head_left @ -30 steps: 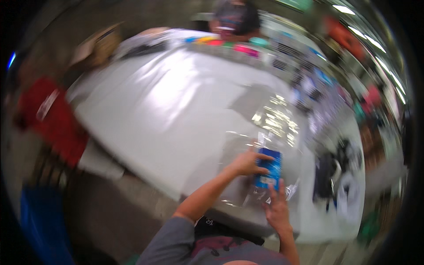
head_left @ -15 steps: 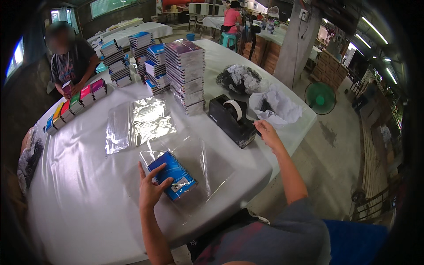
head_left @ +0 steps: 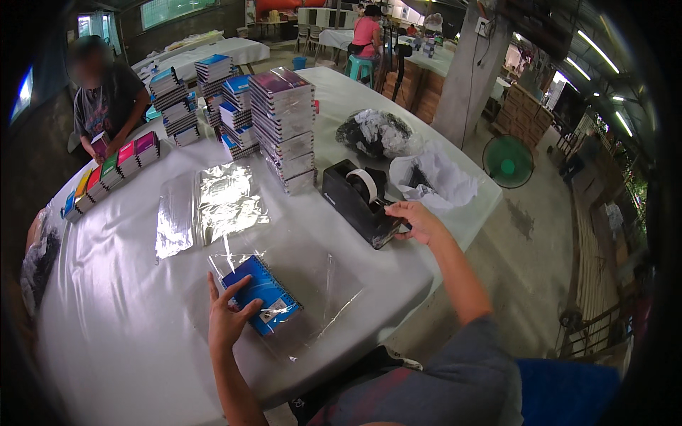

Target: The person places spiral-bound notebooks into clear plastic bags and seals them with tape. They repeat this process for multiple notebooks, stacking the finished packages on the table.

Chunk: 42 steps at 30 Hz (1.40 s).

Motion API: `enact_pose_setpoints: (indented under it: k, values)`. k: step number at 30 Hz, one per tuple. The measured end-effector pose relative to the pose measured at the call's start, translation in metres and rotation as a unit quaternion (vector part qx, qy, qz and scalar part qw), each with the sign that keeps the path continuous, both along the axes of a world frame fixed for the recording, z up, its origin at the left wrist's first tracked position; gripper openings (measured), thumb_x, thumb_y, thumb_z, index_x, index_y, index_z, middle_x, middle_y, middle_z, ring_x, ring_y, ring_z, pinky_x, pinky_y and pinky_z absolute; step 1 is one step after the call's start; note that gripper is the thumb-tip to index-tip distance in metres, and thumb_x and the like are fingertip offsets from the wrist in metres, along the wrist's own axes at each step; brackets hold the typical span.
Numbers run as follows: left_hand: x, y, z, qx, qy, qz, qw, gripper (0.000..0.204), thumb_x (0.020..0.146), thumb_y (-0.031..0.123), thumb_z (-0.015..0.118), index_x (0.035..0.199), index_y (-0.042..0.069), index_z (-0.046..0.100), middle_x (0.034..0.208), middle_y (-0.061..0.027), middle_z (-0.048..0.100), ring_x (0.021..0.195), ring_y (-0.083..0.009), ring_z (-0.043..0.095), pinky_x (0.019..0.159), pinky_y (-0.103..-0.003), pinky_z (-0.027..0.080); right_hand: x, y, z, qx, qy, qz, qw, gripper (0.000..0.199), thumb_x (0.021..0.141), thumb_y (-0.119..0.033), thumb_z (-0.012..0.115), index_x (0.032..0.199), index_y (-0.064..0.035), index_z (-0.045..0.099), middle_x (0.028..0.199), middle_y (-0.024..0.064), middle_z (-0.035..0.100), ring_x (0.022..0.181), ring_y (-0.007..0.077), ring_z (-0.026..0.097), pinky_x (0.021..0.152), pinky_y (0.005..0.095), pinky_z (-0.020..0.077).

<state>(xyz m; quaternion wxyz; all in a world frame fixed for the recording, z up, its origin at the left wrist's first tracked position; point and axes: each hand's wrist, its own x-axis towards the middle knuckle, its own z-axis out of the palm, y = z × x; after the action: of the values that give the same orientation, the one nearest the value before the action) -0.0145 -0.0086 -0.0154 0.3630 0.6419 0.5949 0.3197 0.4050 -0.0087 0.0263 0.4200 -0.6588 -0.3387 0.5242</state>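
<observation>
A blue spiral-bound notebook lies at a slant on clear plastic film in front of me. My left hand rests on its left side, fingers spread and pressing down lightly. To the right stands a black tape dispenser with a pale roll of tape in it. My right hand is at the dispenser's near right end, thumb and forefinger pinched together. Whatever is between those fingertips is too small or clear to make out.
Clear plastic sheets lie beyond the notebook. Tall notebook stacks stand at the back, with crumpled wrapping right of the dispenser. Across the table's far left, another person handles a row of coloured notebooks. A green fan stands on the floor.
The whole view has shifted a little, moving the table's contents leftward. My right hand's fingers have come closer in to the dispenser. My left hand stays on the notebook.
</observation>
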Motion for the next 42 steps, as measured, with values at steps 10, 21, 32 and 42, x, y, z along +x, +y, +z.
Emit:
enact_pose_setpoints:
  k: [10,21,32,42]
  values:
    - [0.0,0.001,-0.002,0.027,0.003,-0.016,1.0,0.051,0.064,0.025,0.082,0.113,0.023,0.066,0.15,-0.019,0.018,0.058,-0.0074,0.051,0.061,-0.024,0.05,0.01,0.008,0.008,-0.089,-0.091,0.056,0.99,0.044,0.079,-0.054,0.064,0.091,-0.012,0.063,0.089,-0.0024,0.043,0.074,0.0134,0.034,0.056,0.03,0.0392]
    - [-0.003,0.003,-0.005,-0.005,-0.009,-0.035,0.999,0.052,0.066,0.034,0.081,0.115,0.029,0.065,0.15,-0.0219,0.014,0.073,-0.0163,0.062,0.074,-0.031,0.052,0.021,0.005,0.013,-0.085,-0.042,0.089,0.991,0.031,0.083,-0.041,0.064,0.095,-0.0122,0.063,0.088,-0.0034,0.048,0.071,0.0109,0.039,0.053,0.0289,0.0377]
    - [-0.007,0.005,-0.023,0.016,0.003,-0.059,0.998,0.054,0.065,0.045,0.078,0.116,0.036,0.062,0.149,-0.026,0.002,0.124,-0.0429,0.041,0.101,-0.042,0.039,0.085,-0.001,-0.061,0.036,0.136,0.008,0.99,0.032,0.086,-0.033,0.059,0.114,-0.0163,0.056,0.121,0.0012,0.049,0.116,0.0283,0.042,0.074,0.0754,0.0371]
    - [-0.006,-0.002,-0.01,-0.029,-0.002,-0.05,0.998,0.053,0.067,0.04,0.077,0.117,0.036,0.061,0.151,-0.0203,-0.002,0.122,-0.0372,0.045,0.099,-0.04,0.041,0.094,-0.017,-0.079,0.169,-0.069,0.088,0.979,0.039,0.092,-0.022,0.051,0.123,0.0004,0.05,0.123,0.017,0.053,0.112,0.0306,0.05,0.088,0.0508,0.0444]
